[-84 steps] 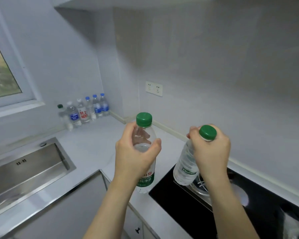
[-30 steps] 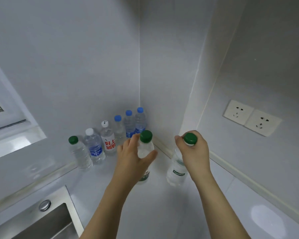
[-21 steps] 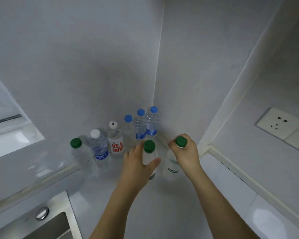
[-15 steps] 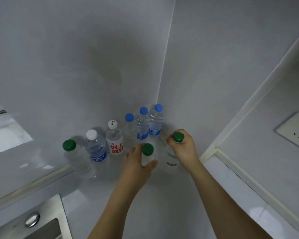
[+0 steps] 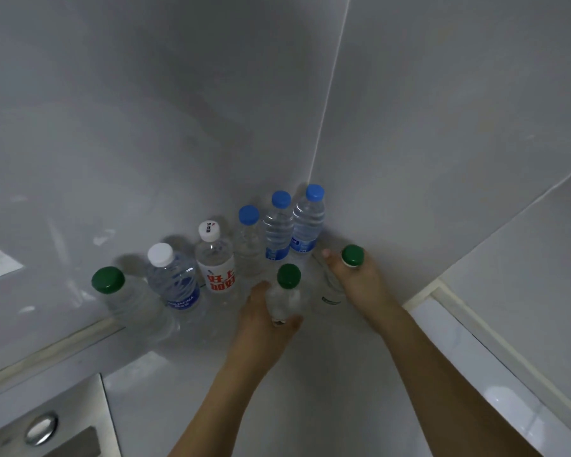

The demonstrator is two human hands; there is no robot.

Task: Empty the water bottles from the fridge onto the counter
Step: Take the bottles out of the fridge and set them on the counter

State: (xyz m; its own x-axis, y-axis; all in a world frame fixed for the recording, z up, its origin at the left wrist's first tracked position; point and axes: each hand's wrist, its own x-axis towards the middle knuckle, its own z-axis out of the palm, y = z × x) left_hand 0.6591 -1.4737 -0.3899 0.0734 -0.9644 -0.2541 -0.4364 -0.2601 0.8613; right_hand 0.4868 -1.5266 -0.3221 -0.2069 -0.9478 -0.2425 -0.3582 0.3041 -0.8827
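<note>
In the counter (image 5: pixel 310 390) corner, the left hand (image 5: pixel 261 321) grips a green-capped bottle (image 5: pixel 285 295) by its body, and the right hand (image 5: pixel 360 285) curls round a second green-capped bottle (image 5: pixel 332 291) near its neck. Just beyond both hands, a row of six bottles (image 5: pixel 215 265) lines the wall.

I see dim, soft grey light, faint shadows behind the clear plastic bottles (image 5: pixel 279 225), wide-angle bending, slight blur.
</note>
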